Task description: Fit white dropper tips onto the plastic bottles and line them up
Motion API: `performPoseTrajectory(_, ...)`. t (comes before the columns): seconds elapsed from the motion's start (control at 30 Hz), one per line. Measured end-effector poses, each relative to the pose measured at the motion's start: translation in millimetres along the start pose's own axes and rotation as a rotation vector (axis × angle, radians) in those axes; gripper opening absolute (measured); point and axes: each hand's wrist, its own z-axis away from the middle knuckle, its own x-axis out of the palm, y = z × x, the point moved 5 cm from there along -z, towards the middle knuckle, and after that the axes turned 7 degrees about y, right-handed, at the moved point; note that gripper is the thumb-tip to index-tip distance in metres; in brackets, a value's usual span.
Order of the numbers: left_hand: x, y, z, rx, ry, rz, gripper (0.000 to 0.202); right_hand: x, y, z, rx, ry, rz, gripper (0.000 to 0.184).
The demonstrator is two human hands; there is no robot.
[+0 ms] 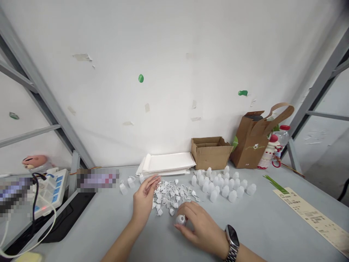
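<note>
My right hand is closed around a small translucent plastic bottle, its open neck facing up towards me. My left hand is at the left edge of a pile of white caps with looped cords. Its fingers are bent and pressed together; whatever lies between the tips is hidden. To the right of the pile stand several more translucent bottles without caps. Left of my left hand are bottles with white corded caps, partly overlapped by my fingers at one side.
Behind the pile lie stacked white packets and an open cardboard box. At the right stand a brown paper bag and a red-capped bottle, with a printed paper strip in front. A power strip with cables is at left.
</note>
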Motion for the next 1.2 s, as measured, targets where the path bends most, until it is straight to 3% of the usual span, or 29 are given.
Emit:
performPoseTrajectory(0.3,-12.8,17.7,2.5,0.082,0.157,0.067,0.028,1.0,3.0,-0.1,0.015,-0.001,0.058,0.009)
performPoseTrajectory(0.6,-19.3,8.6,-10.9,-0.177,0.253,0.377,0.016,6.1,6.8,1.5,0.017,-0.017,0.075,0.011)
performPoseTrajectory(0.83,-19.1,1.1,-12.2,-0.264,0.244,0.361,0.014,6.7,6.5,1.5,0.022,-0.042,0.082,0.013)
performPoseTrajectory(0.93,-12.7,-0.8,-10.7,-0.319,0.140,0.309,0.019,4.8,5.6,1.7,0.035,-0.039,0.050,0.018)
performPoseTrajectory(1.1,15.8,-3.3,7.4,-0.482,-0.288,0.230,0.027,-2.5,4.7,1.5,0.126,0.019,-0.142,0.032)
performPoseTrajectory(1.2,26.5,-0.3,20.5,-0.479,-0.444,0.241,0.024,-5.2,4.9,0.1,0.180,0.051,-0.233,0.033)
